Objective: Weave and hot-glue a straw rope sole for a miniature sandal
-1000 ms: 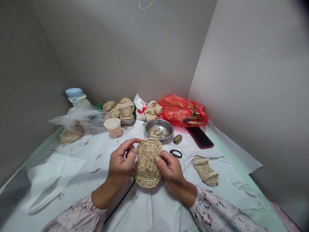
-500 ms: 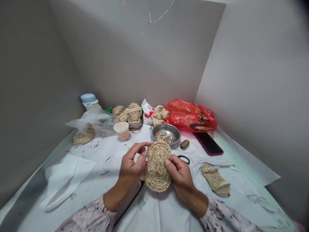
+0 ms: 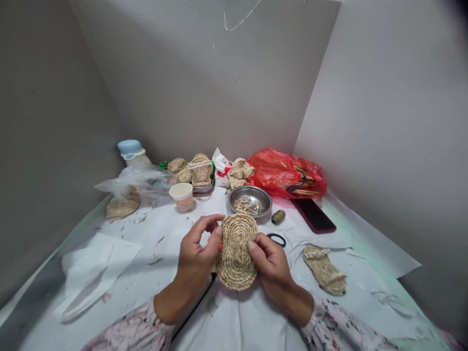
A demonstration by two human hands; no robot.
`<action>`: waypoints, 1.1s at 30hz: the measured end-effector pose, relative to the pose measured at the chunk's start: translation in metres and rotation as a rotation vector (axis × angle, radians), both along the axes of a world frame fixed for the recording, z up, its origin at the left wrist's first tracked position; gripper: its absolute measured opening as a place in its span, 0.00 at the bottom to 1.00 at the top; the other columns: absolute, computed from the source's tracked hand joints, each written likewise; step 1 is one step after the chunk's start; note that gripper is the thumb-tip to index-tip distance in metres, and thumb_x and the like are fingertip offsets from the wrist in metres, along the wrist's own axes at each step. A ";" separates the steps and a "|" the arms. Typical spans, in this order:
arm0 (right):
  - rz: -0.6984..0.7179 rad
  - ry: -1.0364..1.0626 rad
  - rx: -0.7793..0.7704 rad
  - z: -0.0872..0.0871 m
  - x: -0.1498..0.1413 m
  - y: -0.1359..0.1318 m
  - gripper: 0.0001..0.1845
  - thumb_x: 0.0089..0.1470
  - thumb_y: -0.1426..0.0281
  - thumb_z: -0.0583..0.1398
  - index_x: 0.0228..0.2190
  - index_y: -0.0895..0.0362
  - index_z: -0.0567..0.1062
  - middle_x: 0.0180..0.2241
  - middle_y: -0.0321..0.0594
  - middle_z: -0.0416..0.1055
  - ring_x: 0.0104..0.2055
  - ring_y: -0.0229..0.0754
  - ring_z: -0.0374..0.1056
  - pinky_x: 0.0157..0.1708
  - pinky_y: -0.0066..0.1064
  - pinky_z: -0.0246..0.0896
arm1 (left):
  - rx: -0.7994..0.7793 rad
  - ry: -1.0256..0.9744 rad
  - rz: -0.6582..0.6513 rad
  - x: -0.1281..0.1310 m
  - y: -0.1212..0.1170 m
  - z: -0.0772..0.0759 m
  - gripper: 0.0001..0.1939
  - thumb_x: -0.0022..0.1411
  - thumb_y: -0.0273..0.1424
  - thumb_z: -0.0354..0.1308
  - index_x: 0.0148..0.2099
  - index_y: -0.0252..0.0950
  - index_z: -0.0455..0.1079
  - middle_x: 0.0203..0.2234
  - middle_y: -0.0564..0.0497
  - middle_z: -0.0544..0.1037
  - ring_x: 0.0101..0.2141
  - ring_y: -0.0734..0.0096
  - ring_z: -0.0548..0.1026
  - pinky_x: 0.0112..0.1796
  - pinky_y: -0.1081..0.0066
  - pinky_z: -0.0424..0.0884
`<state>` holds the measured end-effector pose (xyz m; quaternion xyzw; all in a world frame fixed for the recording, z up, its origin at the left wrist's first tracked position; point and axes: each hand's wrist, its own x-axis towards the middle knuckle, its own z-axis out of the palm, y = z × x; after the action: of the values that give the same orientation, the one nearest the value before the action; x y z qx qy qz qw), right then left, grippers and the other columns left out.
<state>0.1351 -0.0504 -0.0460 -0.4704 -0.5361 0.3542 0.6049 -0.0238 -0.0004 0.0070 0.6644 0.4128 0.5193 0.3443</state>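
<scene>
A woven straw sole (image 3: 236, 251), shaped like a figure eight of coiled braid, is held upright over the paper-covered table. My left hand (image 3: 199, 253) pinches its upper left edge with thumb and fingers curled. My right hand (image 3: 272, 265) grips its right side at the waist, thumb on the front. A finished small straw sandal (image 3: 324, 269) lies on the paper to the right of my right hand.
Behind the sole stand a metal bowl (image 3: 250, 200) with straw bits, a thread spool (image 3: 278, 217), a black ring (image 3: 277, 239), a paper cup (image 3: 182, 195) and a dark phone (image 3: 313, 215). Further back are more straw sandals (image 3: 195, 170), a red plastic bag (image 3: 287, 173) and a bottle (image 3: 132, 150).
The view shifted so everything sits further right in the frame. My hands keep the same hold on the sole, with only slight finger movement on the left.
</scene>
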 end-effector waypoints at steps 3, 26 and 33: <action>-0.008 -0.037 0.000 -0.001 0.001 0.000 0.13 0.60 0.62 0.56 0.27 0.57 0.69 0.25 0.33 0.62 0.28 0.37 0.55 0.29 0.28 0.53 | -0.015 -0.008 0.037 0.000 0.001 -0.002 0.13 0.60 0.34 0.56 0.47 0.37 0.70 0.27 0.55 0.69 0.31 0.70 0.69 0.37 0.69 0.65; -0.030 -0.077 -0.006 0.006 0.003 0.003 0.13 0.58 0.63 0.56 0.25 0.56 0.67 0.23 0.31 0.59 0.25 0.35 0.52 0.26 0.28 0.51 | 0.050 0.069 0.039 0.003 0.005 -0.007 0.11 0.60 0.36 0.57 0.43 0.39 0.75 0.36 0.50 0.78 0.39 0.64 0.74 0.41 0.67 0.67; -0.035 -0.062 -0.006 0.000 0.004 0.003 0.13 0.59 0.62 0.56 0.26 0.56 0.67 0.23 0.31 0.60 0.26 0.36 0.53 0.26 0.28 0.51 | 0.035 0.101 0.028 0.003 0.004 -0.003 0.10 0.60 0.35 0.57 0.43 0.39 0.75 0.35 0.51 0.77 0.36 0.66 0.73 0.41 0.68 0.67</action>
<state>0.1388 -0.0473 -0.0457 -0.4921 -0.5452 0.3306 0.5928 -0.0211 0.0041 0.0038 0.6898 0.4298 0.4969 0.3042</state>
